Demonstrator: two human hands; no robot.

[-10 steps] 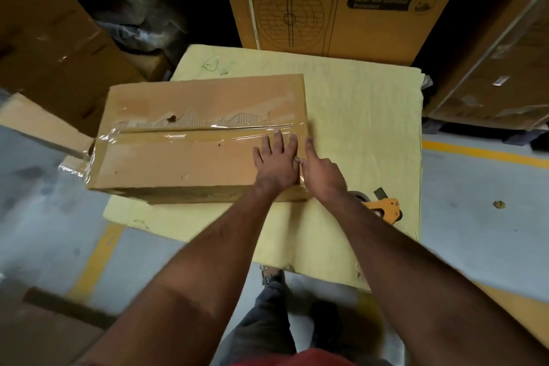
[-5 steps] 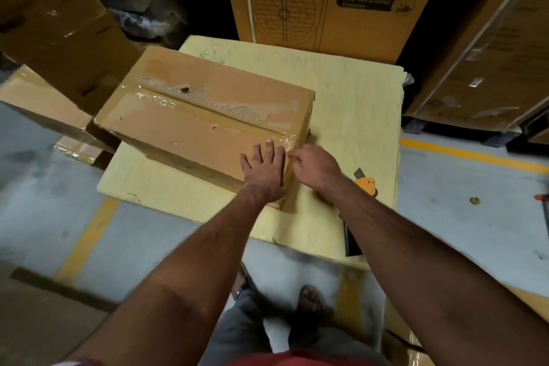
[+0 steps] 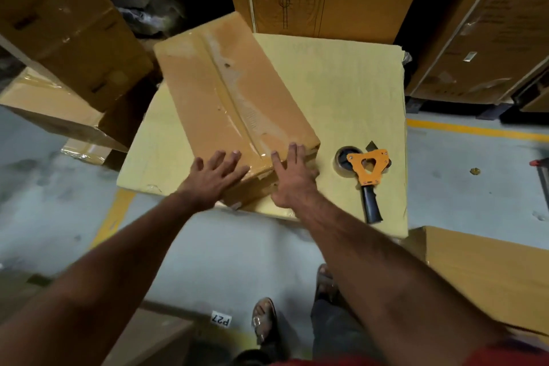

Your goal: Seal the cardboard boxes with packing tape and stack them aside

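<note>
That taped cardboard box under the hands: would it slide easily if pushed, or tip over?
The cardboard box is long and low, so it would probably slide rather than tip. Both flat hands, left hand and right hand, seem enough to move it, suggesting moderate weight. Its glossy tape could be slippery to grip.

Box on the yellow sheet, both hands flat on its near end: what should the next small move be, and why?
Probably grip the box at its near end and lift it aside. Tape already runs along its top seam, the left hand and right hand lie open on it, and the tape dispenser is set down beside it.
</note>
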